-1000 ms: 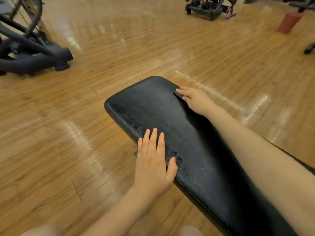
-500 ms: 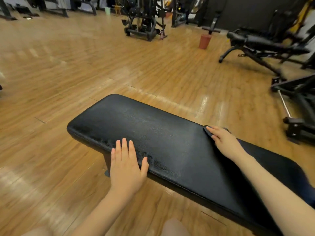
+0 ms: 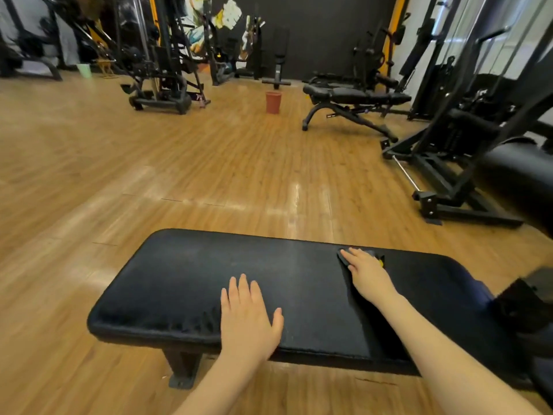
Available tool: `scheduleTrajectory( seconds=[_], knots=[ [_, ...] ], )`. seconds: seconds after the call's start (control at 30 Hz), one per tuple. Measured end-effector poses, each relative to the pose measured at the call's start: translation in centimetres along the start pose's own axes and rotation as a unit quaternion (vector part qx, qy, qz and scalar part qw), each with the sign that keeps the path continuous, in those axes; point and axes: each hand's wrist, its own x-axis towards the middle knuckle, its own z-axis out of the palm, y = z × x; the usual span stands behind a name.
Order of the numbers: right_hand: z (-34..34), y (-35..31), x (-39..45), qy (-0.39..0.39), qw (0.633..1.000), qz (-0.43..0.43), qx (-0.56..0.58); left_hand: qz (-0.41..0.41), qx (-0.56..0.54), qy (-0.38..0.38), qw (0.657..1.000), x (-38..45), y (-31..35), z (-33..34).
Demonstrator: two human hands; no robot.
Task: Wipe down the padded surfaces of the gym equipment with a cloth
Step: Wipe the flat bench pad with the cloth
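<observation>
A black padded bench (image 3: 185,283) lies across the lower middle of the view on a wooden floor. My left hand (image 3: 248,313) rests flat on the pad near its front edge, fingers straight and together. My right hand (image 3: 365,271) presses flat on a dark cloth (image 3: 344,256) near the pad's far edge; the cloth shows only as a dark rim around my fingers, with a small yellow tag beside it. A darker, damp-looking band runs along the pad under my right forearm.
A black machine pad and frame (image 3: 514,172) stand close on the right. An adjustable bench (image 3: 356,100) and a red-brown bin (image 3: 273,102) sit farther back, with more black machines (image 3: 161,76) along the far wall. Bare wooden floor (image 3: 149,163) lies between them and the bench.
The view has risen and swung, so more of the gym shows. My right hand has slid the cloth along the pad's far edge, away from the rounded end. My left hand stays flat.
</observation>
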Motion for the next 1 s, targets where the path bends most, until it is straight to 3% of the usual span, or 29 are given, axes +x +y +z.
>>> scheduleTrajectory(
  seconds=[0.23,0.47,0.67,0.8,1.0],
  knots=[
    [-0.2,-0.8,-0.3,0.019,0.999,0.036,0.007,0.150,-0.006,-0.033,0.988,4.8,3.1,0.4],
    [0.0,-1.5,-4.0,0.044,0.996,0.074,0.015,0.220,-0.017,-0.077,0.972,5.7,5.6,1.3],
    [-0.1,-0.4,-4.5,0.040,0.998,0.055,0.010,0.268,-0.023,-0.080,0.960,7.7,9.4,2.0],
    [-1.1,2.8,-3.7,0.027,0.998,0.053,0.003,0.277,-0.018,-0.091,0.957,8.4,11.5,2.7],
    [-4.0,11.9,-4.1,0.059,0.989,0.134,0.021,0.294,-0.023,-0.076,0.952,9.6,15.1,3.1]
  ],
)
